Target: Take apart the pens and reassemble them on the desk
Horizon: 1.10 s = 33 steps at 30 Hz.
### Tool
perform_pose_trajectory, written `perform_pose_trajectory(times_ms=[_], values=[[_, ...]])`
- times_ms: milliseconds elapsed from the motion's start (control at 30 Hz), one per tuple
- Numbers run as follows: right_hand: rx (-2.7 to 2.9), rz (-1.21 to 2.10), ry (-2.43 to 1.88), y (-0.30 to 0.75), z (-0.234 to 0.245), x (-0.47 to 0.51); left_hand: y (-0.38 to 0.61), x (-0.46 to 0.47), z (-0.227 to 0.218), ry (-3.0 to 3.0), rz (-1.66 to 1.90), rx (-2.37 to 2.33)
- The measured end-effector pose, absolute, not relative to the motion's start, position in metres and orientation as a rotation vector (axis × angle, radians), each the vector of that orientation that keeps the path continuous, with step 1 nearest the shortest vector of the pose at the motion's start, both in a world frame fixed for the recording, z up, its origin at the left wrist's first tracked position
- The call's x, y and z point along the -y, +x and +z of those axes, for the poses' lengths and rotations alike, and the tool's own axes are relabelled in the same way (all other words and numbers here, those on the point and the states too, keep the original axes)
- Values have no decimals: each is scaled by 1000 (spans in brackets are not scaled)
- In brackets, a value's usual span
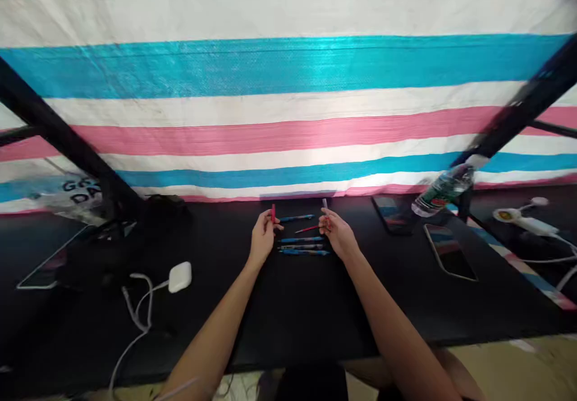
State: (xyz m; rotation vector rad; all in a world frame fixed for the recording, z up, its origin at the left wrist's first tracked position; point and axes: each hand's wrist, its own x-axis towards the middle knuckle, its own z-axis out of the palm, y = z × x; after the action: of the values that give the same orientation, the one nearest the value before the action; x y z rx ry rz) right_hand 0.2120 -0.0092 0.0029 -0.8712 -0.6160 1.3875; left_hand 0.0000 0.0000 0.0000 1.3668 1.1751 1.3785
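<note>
My left hand [264,235] is closed on a short red pen part [273,212], held upright between thumb and fingers. Across from it, my right hand [337,231] pinches a pale, see-through pen barrel [325,203] that points away from me. A thin red pen refill [307,229] sticks out to the left from the right hand's fingers; whether they grip it or only touch it is hard to tell. Between the hands, one blue pen [296,217] lies farther back. Several more blue pens [303,252] lie side by side nearer to me.
On the black table [306,311], a white earphone case [180,277] and white cable [146,327] lie left. A dark phone [392,214], another phone [449,253] and a tilted plastic bottle [444,190] are right. A striped sheet [288,100] hangs behind, between black posts.
</note>
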Motion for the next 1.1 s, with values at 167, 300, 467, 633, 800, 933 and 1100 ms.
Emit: perform_pose_trajectory(times_ms=[167, 300, 467, 633, 800, 933, 1100], values=[[669, 1389, -874, 211, 0, 8, -1, -1, -2, 1384, 1387, -1176], [715, 1390, -870, 211, 0, 9, -1, 1, 1, 1417, 1366, -1190], [732, 1373, -909, 209, 4, 11, 0, 3, 4, 1407, 1356, -1198], [759, 1357, -940, 207, 7, 12, 0, 2, 1, 1423, 1353, -1206], [797, 1346, -978, 206, 8, 13, 0, 1, -1, 1419, 1339, -1217], [877, 1326, -992, 206, 7, 13, 0, 0, -2, 1394, 1316, -1233], [949, 1276, -1026, 204, 3, 11, -1, -1, -3, 1424, 1322, -1277]])
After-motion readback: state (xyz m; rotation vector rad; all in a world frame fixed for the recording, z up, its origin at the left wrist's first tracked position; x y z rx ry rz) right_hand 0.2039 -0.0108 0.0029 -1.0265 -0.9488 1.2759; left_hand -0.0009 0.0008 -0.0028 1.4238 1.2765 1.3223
